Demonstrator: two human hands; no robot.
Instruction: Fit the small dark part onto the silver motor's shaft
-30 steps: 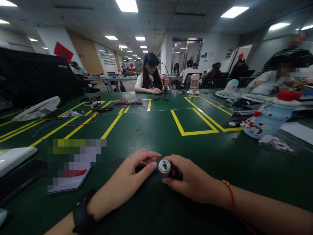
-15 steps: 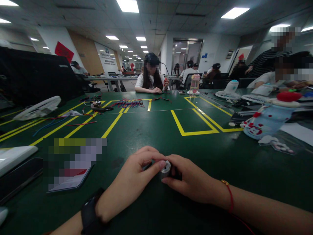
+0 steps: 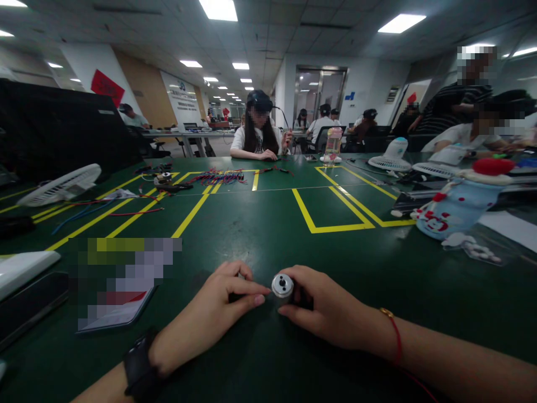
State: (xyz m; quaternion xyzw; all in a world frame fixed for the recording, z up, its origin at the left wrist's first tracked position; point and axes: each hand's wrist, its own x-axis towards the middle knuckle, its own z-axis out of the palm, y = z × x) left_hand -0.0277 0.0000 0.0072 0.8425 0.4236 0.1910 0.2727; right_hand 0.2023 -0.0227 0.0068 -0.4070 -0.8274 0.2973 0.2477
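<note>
Open-plan office, lit ceiling panels (image 3: 218, 9)

Grey tiled ceiling (image 3: 335, 45). Left: white pillar (image 3: 81, 70) with red paper (image 3: 108, 88), wood-tone wall (image 3: 138, 84), white lettered sign (image 3: 184, 103). Centre-right: metal-framed glass door (image 3: 322, 92) in pale wall (image 3: 369, 73). Rear: desk (image 3: 201, 135), black office chair (image 3: 331, 135). Foreground: green tabletop (image 3: 251, 235) marked with yellow tape (image 3: 344, 228), fairly dim.

Wall sign (image 3: 183, 102), lettering blurred, nothing legible

The metal cylinder (image 3: 280, 298) is showing silver-grey with dark holes (image 3: 282, 283), and the tabletop (image 3: 247, 215) is presenting dark green under yellow tape (image 3: 302, 210). The wristband (image 3: 141, 364) is reading black and the wrist cord (image 3: 396, 338) red. The bottle (image 3: 470, 202) is displaying light blue with red-and-white print (image 3: 438, 223); the standing person's top (image 3: 436, 117) is bearing pale stripes on black.
</note>
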